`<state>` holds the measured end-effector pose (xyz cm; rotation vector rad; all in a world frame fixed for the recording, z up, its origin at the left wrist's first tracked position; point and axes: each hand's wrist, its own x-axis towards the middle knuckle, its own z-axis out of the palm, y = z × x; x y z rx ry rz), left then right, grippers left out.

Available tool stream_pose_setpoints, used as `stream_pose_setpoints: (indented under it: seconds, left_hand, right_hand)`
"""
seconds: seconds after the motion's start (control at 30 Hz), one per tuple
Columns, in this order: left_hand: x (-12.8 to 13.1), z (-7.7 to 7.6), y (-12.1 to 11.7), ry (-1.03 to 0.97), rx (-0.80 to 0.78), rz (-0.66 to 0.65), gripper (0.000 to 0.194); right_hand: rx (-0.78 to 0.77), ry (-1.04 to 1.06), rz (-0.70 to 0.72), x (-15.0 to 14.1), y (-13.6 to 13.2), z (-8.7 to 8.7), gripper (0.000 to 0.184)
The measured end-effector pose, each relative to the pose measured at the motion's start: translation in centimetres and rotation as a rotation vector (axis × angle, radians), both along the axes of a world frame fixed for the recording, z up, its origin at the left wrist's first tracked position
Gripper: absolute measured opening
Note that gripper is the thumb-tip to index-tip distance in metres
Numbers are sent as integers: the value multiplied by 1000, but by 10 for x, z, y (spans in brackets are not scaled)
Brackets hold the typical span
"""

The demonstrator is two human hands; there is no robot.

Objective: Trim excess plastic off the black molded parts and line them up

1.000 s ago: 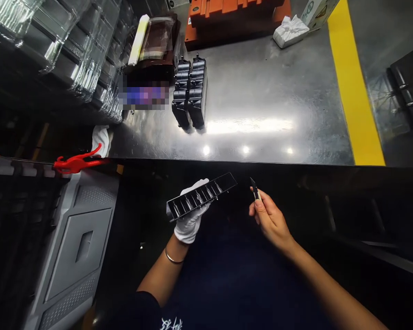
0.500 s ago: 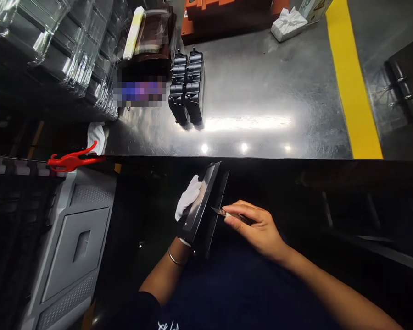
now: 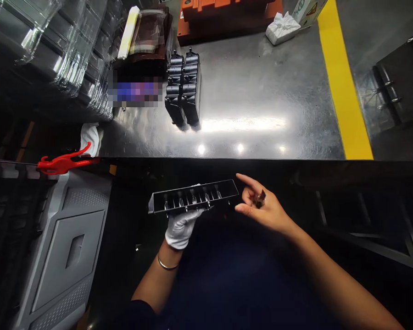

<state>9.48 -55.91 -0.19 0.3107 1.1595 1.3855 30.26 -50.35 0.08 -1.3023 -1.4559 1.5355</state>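
While the gloved left hand point(image 3: 181, 228) grips the long black box point(image 3: 193, 197) from beneath, in front of the table point(image 3: 258, 87) and apart from it, no other support shows, so a slack grip or a knock on either overhanging end could tip the box and let it drop short of the table. Also in front of the table, farther right, the bare right hand point(image 3: 270, 210) spreads index finger and thumb towards the box's right end, while its other fingers curl around a small dark tool point(image 3: 260, 200); if that is a blade, as its shape suggests, a careless turn of the wrist could scratch the box or nick a finger. From left to right, the box's long axis runs roughly along the table's near edge, its right end slightly closer to the table and pointing towards the right hand, its open, slotted face turned up
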Motion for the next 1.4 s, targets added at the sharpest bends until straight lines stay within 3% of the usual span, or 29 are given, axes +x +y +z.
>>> stream_pose_setpoints:
  seconds: [0.1,0.23,0.33,0.43,0.53,0.7,0.83,0.97,1.07,1.2,1.3,1.4]
  left_hand:
    - [4,1,7,-152,-58,-74,23]
    - [19,10,22,-264,-108,57,27]
    - [25,16,34,-295,-152,148,20]
    - [25,20,39,-207,-46,229,22]
    - [24,22,36,-52,58,326,33]
    - [30,18,26,66,161,337,48]
    - [33,21,22,49,178,215,61]
    - [33,28,25,-14,71,133,55]
    - [34,30,33,39,40,231,50]
    - [35,26,41,258,151,427,48]
    - [36,23,41,404,269,480,57]
    - [37,25,38,498,353,454,63]
  right_hand:
    - [47,-70,103,-2,3,7,47]
    - [249,-163,76,-20,-2,7,39]
    - [275,-258,46,-30,-8,3,44]
    - [200,-315,9,-30,-14,2,48]
    - [161,-199,-57,-28,-20,4,38]
    - [146,-57,-115,-33,-26,8,32]
    - [290,-112,16,-31,-15,7,60]
    - [356,-131,162,-27,-5,4,41]
    - [266,-208,89,-28,-8,3,47]
    - [170,-177,-50,-33,-20,7,32]
    - [111,-37,-1,-40,-26,12,29]
    - [86,27,28,-47,-28,15,29]
